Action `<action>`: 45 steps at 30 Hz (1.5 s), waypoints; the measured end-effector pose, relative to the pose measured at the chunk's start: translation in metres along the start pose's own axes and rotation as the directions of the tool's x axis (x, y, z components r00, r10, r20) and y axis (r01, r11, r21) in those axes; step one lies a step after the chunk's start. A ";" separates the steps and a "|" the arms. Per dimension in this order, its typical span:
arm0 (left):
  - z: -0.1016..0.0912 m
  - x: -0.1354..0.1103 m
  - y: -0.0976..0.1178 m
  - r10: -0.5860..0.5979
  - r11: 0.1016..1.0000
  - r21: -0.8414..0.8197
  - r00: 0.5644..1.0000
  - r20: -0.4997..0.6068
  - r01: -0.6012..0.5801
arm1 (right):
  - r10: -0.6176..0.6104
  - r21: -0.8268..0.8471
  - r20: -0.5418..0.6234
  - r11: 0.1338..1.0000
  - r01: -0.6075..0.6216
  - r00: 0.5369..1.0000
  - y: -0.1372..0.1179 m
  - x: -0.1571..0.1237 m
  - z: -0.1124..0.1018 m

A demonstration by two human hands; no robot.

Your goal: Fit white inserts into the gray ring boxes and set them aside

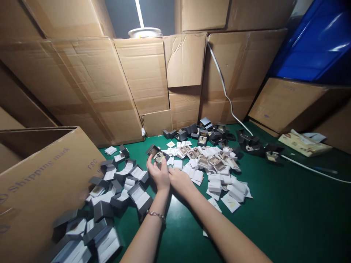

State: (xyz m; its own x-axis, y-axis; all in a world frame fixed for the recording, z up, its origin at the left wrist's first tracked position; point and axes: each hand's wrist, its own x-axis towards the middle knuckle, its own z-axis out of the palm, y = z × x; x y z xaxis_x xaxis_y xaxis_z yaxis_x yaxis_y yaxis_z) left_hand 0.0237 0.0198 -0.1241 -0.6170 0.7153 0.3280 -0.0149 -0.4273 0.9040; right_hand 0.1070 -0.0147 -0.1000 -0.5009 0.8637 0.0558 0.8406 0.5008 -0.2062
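My left hand (158, 173) is closed around a small open grey box (157, 153) with a pale insert, held just above the green table (279, 212). A bracelet sits on that wrist. My right hand (179, 180) rests beside the left one, fingers curled low near the table; what it grips, if anything, is hidden behind the left hand. A heap of grey boxes with white cards (109, 197) lies to the left. Loose white cards and inserts (216, 175) spread out to the right.
A big cardboard carton (35, 182) stands at the left. Cardboard sheets (142, 80) wall the back. More dark boxes (208, 131) lie at the far side. A white cable (227, 98) runs down to the table. A flat packet (303, 144) lies at the right beside another carton (287, 106).
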 end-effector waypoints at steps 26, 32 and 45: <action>0.000 -0.028 0.002 0.230 0.938 0.101 0.814 0.533 -0.331 | 0.036 -0.088 -0.164 0.995 -0.051 0.986 0.034 -0.022 -0.074; -0.004 -0.026 0.003 0.316 0.887 0.089 0.737 0.598 -0.453 | 0.046 -0.160 -0.152 0.985 -0.071 0.987 0.033 -0.023 -0.075; -0.003 -0.026 0.004 0.156 0.965 0.106 0.848 0.506 -0.241 | 0.093 0.071 0.028 0.993 -0.095 0.995 0.035 -0.022 -0.073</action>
State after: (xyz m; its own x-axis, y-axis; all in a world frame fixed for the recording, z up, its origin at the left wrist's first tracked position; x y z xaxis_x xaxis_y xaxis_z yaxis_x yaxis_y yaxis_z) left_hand 0.0371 -0.0021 -0.1300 -0.1271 0.8199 0.5582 0.2177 -0.5260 0.8222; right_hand 0.1621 -0.0121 -0.0374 -0.4258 0.9048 0.0089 0.8677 0.4111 -0.2794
